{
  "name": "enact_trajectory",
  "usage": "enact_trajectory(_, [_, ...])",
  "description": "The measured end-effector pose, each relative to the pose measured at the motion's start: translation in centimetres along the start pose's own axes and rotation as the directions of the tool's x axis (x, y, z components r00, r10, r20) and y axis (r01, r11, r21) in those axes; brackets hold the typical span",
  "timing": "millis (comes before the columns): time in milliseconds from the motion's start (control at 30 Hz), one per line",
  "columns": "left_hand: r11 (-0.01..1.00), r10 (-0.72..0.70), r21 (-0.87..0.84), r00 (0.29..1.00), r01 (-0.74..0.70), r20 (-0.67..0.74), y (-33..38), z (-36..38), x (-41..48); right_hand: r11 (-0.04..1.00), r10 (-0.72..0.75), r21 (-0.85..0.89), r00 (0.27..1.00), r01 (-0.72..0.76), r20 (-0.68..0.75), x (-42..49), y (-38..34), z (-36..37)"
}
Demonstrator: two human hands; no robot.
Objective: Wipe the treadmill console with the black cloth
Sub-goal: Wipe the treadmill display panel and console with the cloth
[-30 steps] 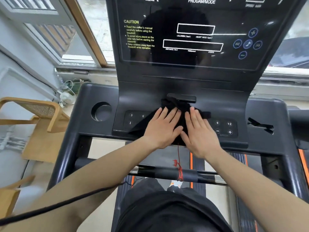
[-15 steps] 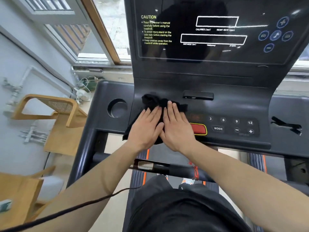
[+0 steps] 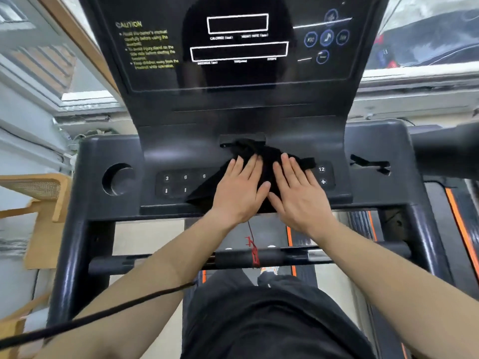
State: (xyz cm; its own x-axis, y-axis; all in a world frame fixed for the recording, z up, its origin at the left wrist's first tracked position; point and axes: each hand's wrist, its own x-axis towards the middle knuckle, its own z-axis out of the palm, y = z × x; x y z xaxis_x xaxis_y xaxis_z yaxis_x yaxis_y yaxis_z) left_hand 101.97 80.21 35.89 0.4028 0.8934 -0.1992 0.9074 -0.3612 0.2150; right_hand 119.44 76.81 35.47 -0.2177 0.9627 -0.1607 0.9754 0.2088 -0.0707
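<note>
- Forearms reach up from the lower frame over the handlebar.
- Left hand and right hand lie flat, fingers spread, grasping nothing, pressing the black cloth down at centre frame, likely for even contact.
- Treadmill console display rises beyond, untouched.

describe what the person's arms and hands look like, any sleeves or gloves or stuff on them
Both arms are bare up to the frame's edge: no sleeves show. The left hand and right hand wear no gloves, and no rings, watch or bands are visible. A thin black cable crosses over the left forearm. Below, dark clothing covers the legs.
</note>
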Motion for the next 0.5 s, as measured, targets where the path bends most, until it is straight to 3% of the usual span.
enact_trajectory(200, [0.972,0.228,0.052,0.973,-0.229,0.039,8.4,1.3,2.5,0.977,0.214,0.01,0.977,-0.214,0.016,-4.3,6.1,0.2])
enact_trajectory(367, [0.944,0.329,0.043,0.944,-0.328,-0.003,7.0,1.7,0.2,0.989,0.143,0.038,0.99,-0.143,-0.001,-5.8,3.4,0.8])
enact_trajectory(500, [0.956,0.287,0.077,0.957,-0.283,-0.048,1.2,1.1,-2.5,0.996,0.021,0.085,0.999,-0.017,-0.045,-4.0,-1.4,1.2])
